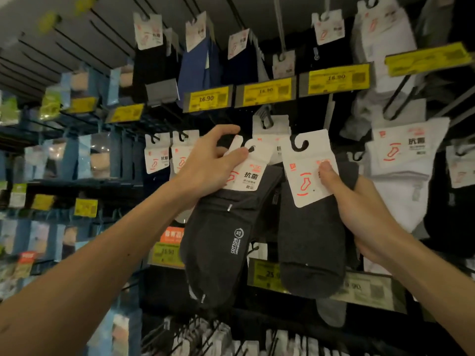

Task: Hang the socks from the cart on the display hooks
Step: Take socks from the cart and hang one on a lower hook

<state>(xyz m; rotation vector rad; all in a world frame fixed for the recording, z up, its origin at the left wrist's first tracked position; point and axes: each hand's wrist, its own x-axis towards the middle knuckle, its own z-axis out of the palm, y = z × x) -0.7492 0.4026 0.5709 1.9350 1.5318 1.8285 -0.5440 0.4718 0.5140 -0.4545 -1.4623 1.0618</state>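
Left shelf packets (97, 160) blurred, their price labels (86, 207) unreadable, orange sign (171, 236) half behind black socks (218, 240)

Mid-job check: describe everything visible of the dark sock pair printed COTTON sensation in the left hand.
The dark grey knit sock pair is flat, printed COTTON sensation in white, with a small silver clip near the cuff. Its white card header bears a red sock outline and a hook cutout. It hangs tilted, toe down-left, apparently on no hook. The left hand pinches the header, thumb in front. Beside it is the plain charcoal sock pair in the right hand; contact unclear.
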